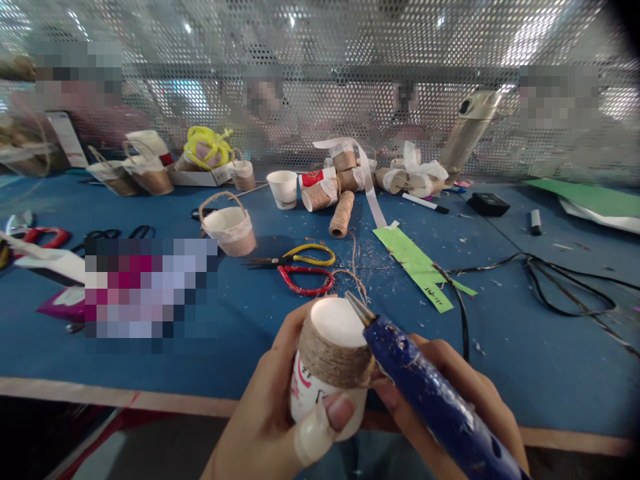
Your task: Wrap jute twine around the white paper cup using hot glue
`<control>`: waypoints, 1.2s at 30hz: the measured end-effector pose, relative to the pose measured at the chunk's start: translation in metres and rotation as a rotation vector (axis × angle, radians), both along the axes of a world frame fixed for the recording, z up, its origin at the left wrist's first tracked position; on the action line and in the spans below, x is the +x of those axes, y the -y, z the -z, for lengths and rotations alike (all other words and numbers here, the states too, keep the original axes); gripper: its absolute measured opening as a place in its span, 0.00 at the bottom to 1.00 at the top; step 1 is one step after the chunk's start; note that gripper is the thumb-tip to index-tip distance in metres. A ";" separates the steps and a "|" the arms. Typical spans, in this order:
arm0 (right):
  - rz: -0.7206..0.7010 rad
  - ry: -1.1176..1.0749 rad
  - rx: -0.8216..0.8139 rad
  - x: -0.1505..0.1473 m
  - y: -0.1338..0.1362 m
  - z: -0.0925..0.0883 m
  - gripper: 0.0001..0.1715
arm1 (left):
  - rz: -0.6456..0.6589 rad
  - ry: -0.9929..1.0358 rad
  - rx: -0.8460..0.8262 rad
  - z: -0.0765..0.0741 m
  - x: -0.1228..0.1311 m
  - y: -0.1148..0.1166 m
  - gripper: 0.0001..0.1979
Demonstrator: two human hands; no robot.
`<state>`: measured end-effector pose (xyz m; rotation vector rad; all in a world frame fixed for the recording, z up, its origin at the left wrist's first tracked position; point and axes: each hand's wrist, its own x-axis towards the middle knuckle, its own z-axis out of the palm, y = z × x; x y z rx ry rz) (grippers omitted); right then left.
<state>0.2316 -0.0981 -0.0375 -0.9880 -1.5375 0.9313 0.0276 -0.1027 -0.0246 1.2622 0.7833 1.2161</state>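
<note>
A white paper cup [327,400] with red and black print is held near the table's front edge by my left hand [280,400], its thumb taped and pressed across the cup's side. Brown twine [333,357] is wound round the upper part of the cup. My right hand [450,387] grips a blue glue gun [420,373], whose metal nozzle points up and left beside the cup's rim. Some of the right fingers are behind the gun, near the wound twine. A loose strand of twine trails from the spool [343,215] toward the cup.
Red-and-yellow-handled scissors [305,263] lie just beyond the cup. A small twine basket [230,230] stands left of them, a green paper strip [413,267] right. Black cable [465,313] crosses the blue table. Several wrapped cups and a perforated metal screen [300,120] line the back.
</note>
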 end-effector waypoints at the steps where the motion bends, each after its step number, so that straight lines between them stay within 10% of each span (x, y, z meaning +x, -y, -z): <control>1: 0.002 0.003 0.008 0.000 0.000 0.001 0.01 | 0.005 -0.006 0.001 0.000 0.000 0.000 0.28; 36: 0.043 0.069 -0.006 0.002 -0.001 0.000 0.04 | 0.015 0.044 0.006 0.000 0.001 -0.002 0.28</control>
